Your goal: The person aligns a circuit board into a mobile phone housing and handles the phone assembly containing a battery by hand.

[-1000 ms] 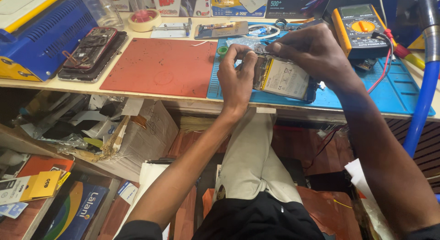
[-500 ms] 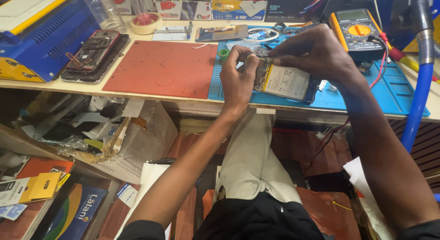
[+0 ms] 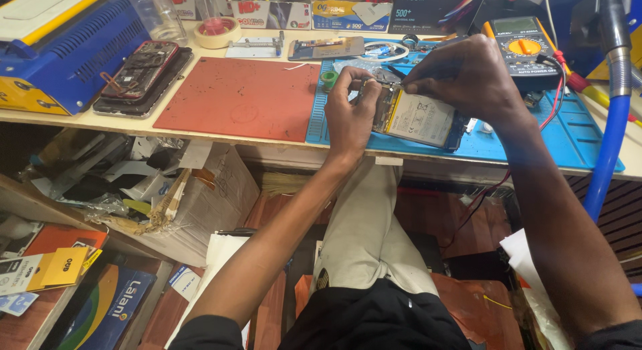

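The opened phone [image 3: 420,117] lies on the blue work mat [image 3: 568,133] at upper centre of the frame, back side up, with its pale battery exposed. The mat rests on the counter [image 3: 80,119], close to the front edge.

Left hand [image 3: 351,112]: positioned at the left end of the phone, fingers curled, thumb and forefinger pinched at the phone's upper left corner. It steadies the phone there.

Right hand [image 3: 465,76]: positioned above the phone's upper edge, fingers closed together in a pinch with the tips directed down at the upper left corner of the phone, just beside the left fingertips. Whether a tool or small part sits between the fingers cannot be told.

Surrounding items:
- A red mat [image 3: 241,99] lies directly left of the blue mat, the two touching edge to edge.
- A small green ring-shaped part [image 3: 329,78] sits on the blue mat, just beside the left hand.
- A second dismantled phone [image 3: 140,69] lies on a dark panel, upper left, next to a blue and yellow machine [image 3: 60,49].
- A yellow multimeter [image 3: 521,46] stands behind the right hand, upper right; its red lead runs across the mat.
- A tape roll [image 3: 217,30] sits at the top, left of centre.
- A blue hose [image 3: 608,149] runs down the right edge.
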